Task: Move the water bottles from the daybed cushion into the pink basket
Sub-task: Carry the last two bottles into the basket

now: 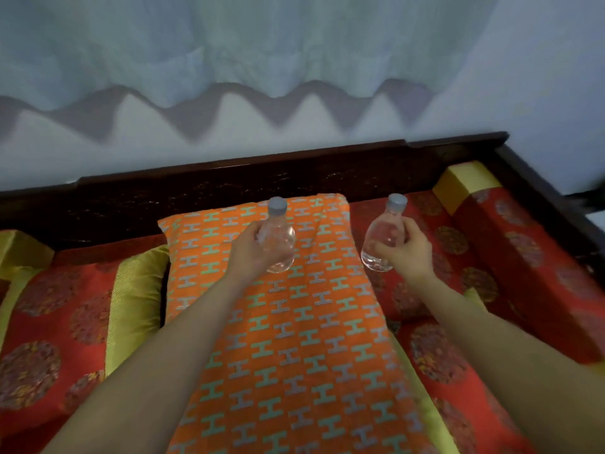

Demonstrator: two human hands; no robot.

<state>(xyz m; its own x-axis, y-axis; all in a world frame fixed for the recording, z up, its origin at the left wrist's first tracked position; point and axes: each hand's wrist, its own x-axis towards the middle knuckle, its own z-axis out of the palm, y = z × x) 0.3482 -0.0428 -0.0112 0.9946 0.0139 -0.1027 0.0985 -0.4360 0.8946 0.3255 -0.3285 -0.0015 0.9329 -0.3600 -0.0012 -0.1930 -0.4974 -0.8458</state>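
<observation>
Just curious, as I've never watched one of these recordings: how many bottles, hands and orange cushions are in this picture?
Clear plastic water bottles with grey caps: 2, left bottle, right bottle.
Bare hands gripping them: 2, left hand, right hand.
Orange cushion patterned with H shapes: 1.
Total: 5.

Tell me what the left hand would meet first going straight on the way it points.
Probably the dark wooden backrest beyond the orange cushion. The left hand, gripping a bottle, seems raised above the cushion, though depth is unclear.
</observation>
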